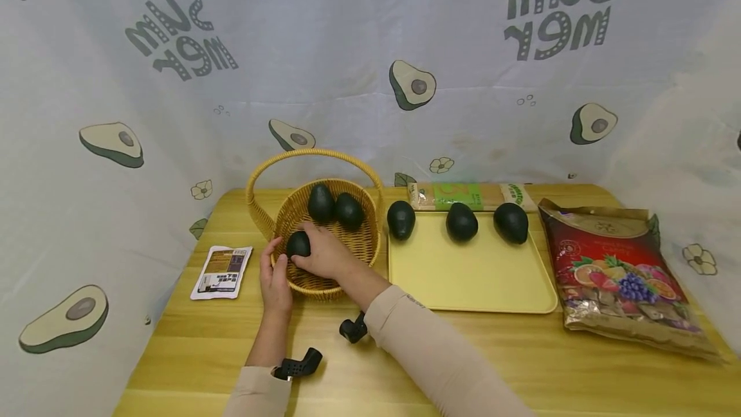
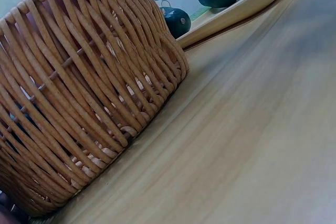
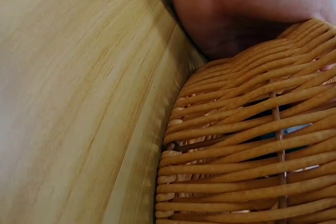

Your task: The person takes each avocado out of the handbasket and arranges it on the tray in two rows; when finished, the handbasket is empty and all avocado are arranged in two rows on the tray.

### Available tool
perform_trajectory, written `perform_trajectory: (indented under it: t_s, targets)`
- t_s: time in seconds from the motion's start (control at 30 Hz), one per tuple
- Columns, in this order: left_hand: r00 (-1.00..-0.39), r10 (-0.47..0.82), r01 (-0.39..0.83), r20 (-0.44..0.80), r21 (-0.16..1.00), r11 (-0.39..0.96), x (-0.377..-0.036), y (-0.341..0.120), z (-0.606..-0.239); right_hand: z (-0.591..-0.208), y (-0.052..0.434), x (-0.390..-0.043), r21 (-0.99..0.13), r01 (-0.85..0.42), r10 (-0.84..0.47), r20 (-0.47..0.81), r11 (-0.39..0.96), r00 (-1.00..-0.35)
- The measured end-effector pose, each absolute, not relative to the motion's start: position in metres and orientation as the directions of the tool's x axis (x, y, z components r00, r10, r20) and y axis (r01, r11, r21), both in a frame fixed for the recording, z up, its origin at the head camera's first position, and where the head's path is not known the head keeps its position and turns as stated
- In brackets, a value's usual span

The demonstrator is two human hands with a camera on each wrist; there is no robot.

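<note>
A woven wicker basket [image 1: 365, 243] with a tall arched handle stands on the wooden table, its slatted side filling much of both wrist views. My right hand [image 1: 330, 253] reaches over the near rim and grips a dark avocado [image 1: 298, 244] low in the left part of the basket. Two more avocados, one at the back [image 1: 321, 203] and one to its right [image 1: 350, 212], lie inside. At the left of the rim, my left hand [image 1: 276, 285] holds the basket's edge, thumb and fingers on either side.
Right of the basket, a yellow tray [image 1: 463, 282] bears three avocados [image 1: 461, 222] along its far side. A long noodle-like packet [image 1: 457, 196] lies behind it. A large red bag with fruit pictures [image 1: 625, 275] is at the right, a small white pouch [image 1: 222, 272] at the left.
</note>
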State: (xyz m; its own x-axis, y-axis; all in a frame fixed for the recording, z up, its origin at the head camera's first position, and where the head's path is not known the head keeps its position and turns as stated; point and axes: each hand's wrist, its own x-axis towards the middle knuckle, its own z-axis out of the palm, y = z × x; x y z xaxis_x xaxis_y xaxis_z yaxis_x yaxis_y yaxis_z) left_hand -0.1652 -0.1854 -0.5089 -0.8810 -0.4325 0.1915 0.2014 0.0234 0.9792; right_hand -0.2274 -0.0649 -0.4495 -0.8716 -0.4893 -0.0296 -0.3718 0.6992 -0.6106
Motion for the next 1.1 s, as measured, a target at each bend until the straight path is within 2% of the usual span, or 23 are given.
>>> perform_trajectory:
  t_s: [0.17,0.47,0.57,0.67,0.9,1.1]
  targets:
    - [-0.878,-0.435,0.205,0.199,0.978,0.032,-0.164,-0.187,-0.51,-0.449,-0.065,-0.228,-0.617,-0.395,-0.469,0.048,0.681,-0.882]
    - [-0.874,-0.439,0.218,0.207,0.976,0.026,-0.165,-0.186,-0.509,-0.44,-0.059,-0.225,-0.627,-0.491,-0.374,0.321,0.605,-0.87]
    - [-0.877,-0.432,0.217,0.209,0.976,0.032,-0.166,-0.186,-0.508,-0.436,-0.054,-0.224,-0.645,-0.509,-0.344,0.376,0.571,-0.861]
    - [-0.88,-0.426,0.222,0.21,0.975,0.023,-0.165,-0.186,-0.508,-0.435,-0.049,-0.223,-0.669,-0.511,-0.333,0.388,0.54,-0.859]
    - [-0.881,-0.427,0.224,0.203,0.975,0.001,-0.165,-0.185,-0.508,-0.431,-0.032,-0.217,-0.735,-0.438,-0.298,0.326,0.517,-0.897]
    - [-0.888,-0.415,0.216,0.199,0.976,0.006,-0.164,-0.185,-0.509,-0.428,-0.016,-0.205,-0.784,-0.433,-0.256,0.352,0.445,-0.9]
